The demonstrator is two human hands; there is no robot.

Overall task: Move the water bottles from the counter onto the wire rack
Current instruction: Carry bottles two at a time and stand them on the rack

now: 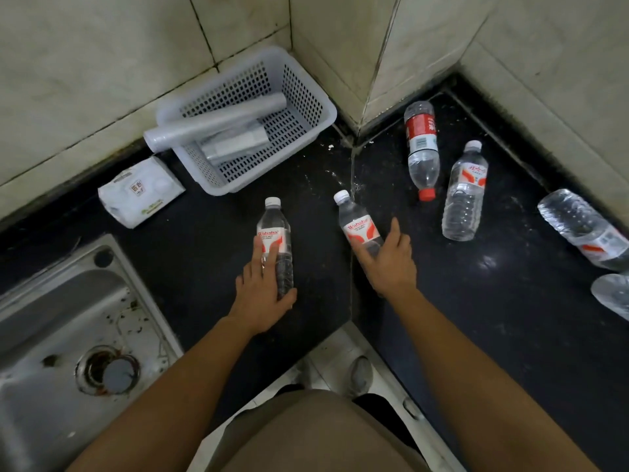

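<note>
Several clear water bottles lie on the black counter (476, 301). My left hand (262, 287) grips one white-capped bottle (274, 219) with a red and white label; my fingers lie over the label and my thumb is on its right side. My right hand (391, 264) grips a second, similar bottle (355, 219), thumb raised beside it. Further right lie a red-label bottle with a red cap (422, 144), another white-capped bottle (464, 195), a bottle (578, 226) by the right wall and one (612, 294) cut off by the frame edge. No wire rack is in view.
A white perforated basket (320, 107) holding plastic rolls (218, 124) stands in the back corner. A pack of wipes (141, 192) lies left of it. A steel sink (51, 318) fills the lower left. Tiled walls close the counter at the back and right.
</note>
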